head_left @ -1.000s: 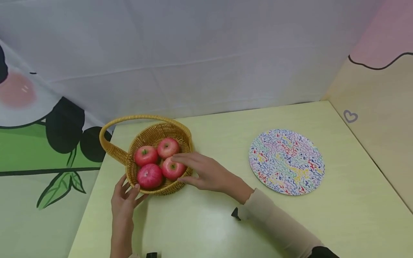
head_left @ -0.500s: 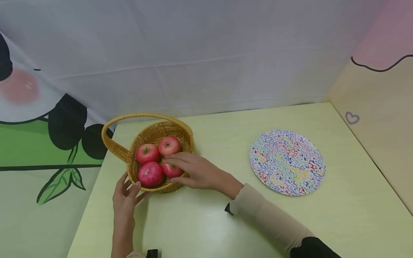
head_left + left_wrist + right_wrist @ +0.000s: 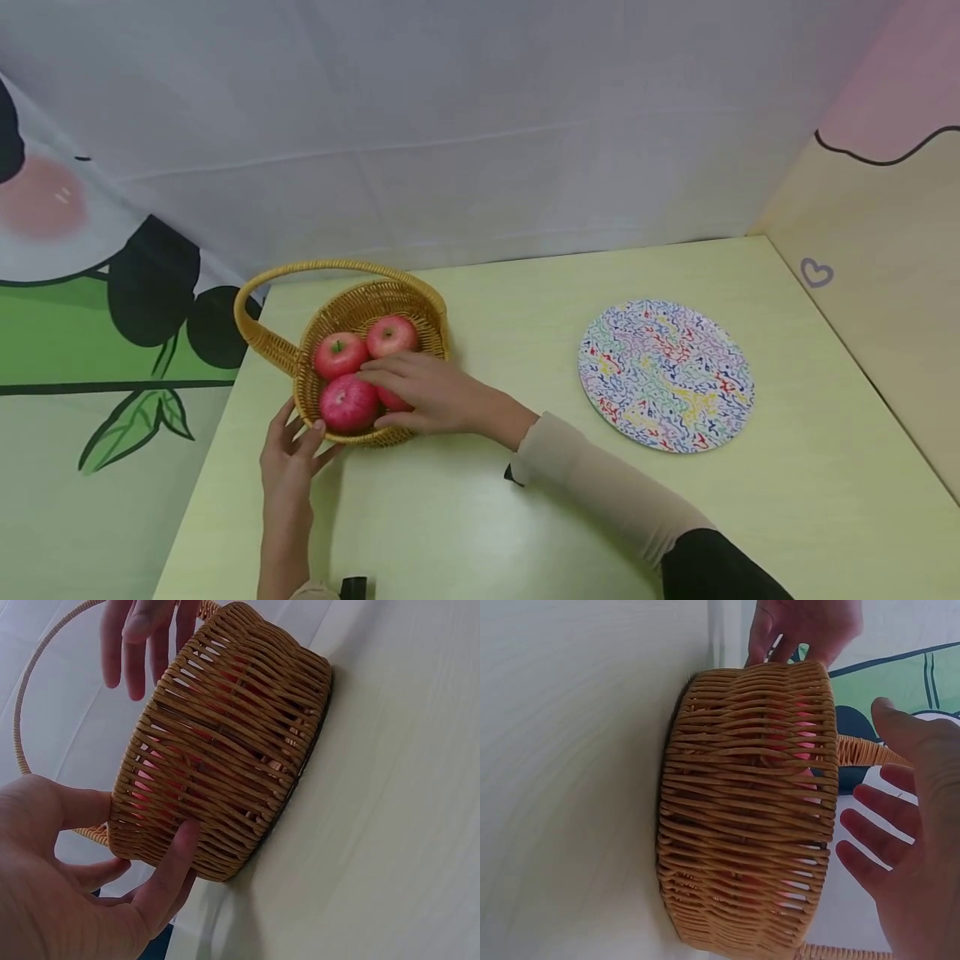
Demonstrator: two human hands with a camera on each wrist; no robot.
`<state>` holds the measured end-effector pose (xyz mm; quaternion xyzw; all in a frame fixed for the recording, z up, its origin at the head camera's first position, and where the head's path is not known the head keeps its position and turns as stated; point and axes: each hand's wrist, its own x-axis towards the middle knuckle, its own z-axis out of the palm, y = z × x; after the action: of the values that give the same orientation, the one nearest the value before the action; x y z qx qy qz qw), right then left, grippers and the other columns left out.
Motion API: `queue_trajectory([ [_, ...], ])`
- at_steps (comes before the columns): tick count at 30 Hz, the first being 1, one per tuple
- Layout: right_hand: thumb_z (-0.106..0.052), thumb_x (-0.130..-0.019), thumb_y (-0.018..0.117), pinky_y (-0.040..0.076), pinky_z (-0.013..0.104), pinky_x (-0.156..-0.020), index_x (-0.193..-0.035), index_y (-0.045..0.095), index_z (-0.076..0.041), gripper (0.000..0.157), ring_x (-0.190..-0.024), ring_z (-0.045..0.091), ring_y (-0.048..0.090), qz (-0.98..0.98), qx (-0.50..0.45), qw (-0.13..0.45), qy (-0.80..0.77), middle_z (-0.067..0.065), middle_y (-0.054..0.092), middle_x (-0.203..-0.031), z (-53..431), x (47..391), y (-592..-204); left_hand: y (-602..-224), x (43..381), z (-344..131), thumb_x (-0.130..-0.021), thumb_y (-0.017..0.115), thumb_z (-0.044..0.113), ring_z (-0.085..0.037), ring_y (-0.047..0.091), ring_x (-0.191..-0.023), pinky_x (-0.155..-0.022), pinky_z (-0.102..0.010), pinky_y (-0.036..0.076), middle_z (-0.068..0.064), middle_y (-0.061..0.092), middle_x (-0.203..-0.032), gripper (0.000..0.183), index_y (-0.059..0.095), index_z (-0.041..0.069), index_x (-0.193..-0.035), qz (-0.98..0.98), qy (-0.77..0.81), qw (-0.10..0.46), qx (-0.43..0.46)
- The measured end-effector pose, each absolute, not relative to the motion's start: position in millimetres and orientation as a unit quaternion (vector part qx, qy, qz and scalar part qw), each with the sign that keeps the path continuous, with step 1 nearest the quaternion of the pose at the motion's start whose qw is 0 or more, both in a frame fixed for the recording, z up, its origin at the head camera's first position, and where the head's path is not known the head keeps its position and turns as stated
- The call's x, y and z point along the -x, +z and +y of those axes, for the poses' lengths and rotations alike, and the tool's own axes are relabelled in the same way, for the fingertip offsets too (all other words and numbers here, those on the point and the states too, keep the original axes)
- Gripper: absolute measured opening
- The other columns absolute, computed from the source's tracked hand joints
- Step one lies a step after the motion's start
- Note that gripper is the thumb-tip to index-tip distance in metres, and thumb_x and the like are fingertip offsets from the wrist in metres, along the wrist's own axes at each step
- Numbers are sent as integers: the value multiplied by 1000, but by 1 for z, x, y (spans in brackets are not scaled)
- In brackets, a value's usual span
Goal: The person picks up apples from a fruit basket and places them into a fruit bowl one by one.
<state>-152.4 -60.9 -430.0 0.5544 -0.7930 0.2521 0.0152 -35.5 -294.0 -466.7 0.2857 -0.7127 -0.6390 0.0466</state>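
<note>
A yellow-brown wicker basket (image 3: 427, 312) with a tall arched handle stands at the table's left. Inside lie red apples (image 3: 341, 355) and a darker, magenta round fruit or vegetable (image 3: 349, 404) with pale streaks. My left hand (image 3: 288, 462) holds the basket's near left side, its thumb at the rim and fingers along the outer wall in the left wrist view. My right hand (image 3: 435, 392) hovers over the basket's front right, fingers spread and loosely bent with nothing held. It partly covers the front right apple (image 3: 393, 400), its fingertips over the magenta one.
A round flat board (image 3: 666, 377) with a multicoloured squiggle pattern lies on the right of the pale yellow-green table (image 3: 510, 542). A grey-white cloth (image 3: 480, 200) hangs along the back edge, and a wooden panel (image 3: 892, 275) borders the right side.
My right hand has moved left and slightly up, from the front right apple toward the magenta one. My left hand keeps its hold on the basket, which stays in place.
</note>
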Motion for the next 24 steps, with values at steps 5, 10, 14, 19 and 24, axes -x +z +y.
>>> queue_trajectory([
  [5, -50, -102, 63, 33, 32, -129, -156, 47, -16, 65, -152, 17, 41, -801, -557, -2, 220, -2, 52, -158, -73, 153, -430, -466, 35, -294, -107, 58, 28, -2, 51, -119, -80, -19, 63, -10, 33, -165, 71, 20, 32, -167, -710, -641, 45, -288],
  [10, -52, -102, 61, 30, 31, -130, -157, 46, -17, 67, -150, 16, 44, -805, -560, 3, 195, -3, 52, -158, -84, 157, -433, -466, 35, -295, -108, 57, 28, -3, 52, -119, -79, -19, 63, -9, 34, -164, 70, 21, 33, -167, -709, -642, 47, -288],
  [14, -56, -102, 59, 28, 30, -130, -158, 44, -18, 70, -150, 15, 43, -814, -556, -4, 172, -4, 51, -158, -91, 159, -435, -466, 34, -295, -108, 57, 27, -4, 53, -120, -79, -19, 63, -8, 36, -162, 69, 22, 33, -167, -709, -641, 52, -290],
  [19, -59, -101, 59, 29, 36, -130, -160, 41, -21, 72, -149, 16, 44, -825, -549, -13, 134, -5, 50, -159, -98, 159, -435, -466, 34, -294, -107, 58, 28, -5, 54, -119, -80, -20, 63, -7, 37, -160, 69, 23, 33, -166, -707, -644, 54, -287],
  [24, -61, -100, 60, 33, 39, -128, -159, 42, -22, 74, -145, 17, 48, -834, -542, -7, 105, -5, 52, -157, -104, 159, -435, -465, 34, -293, -107, 59, 27, -5, 55, -119, -80, -20, 63, -7, 38, -158, 69, 24, 32, -166, -703, -649, 57, -285],
])
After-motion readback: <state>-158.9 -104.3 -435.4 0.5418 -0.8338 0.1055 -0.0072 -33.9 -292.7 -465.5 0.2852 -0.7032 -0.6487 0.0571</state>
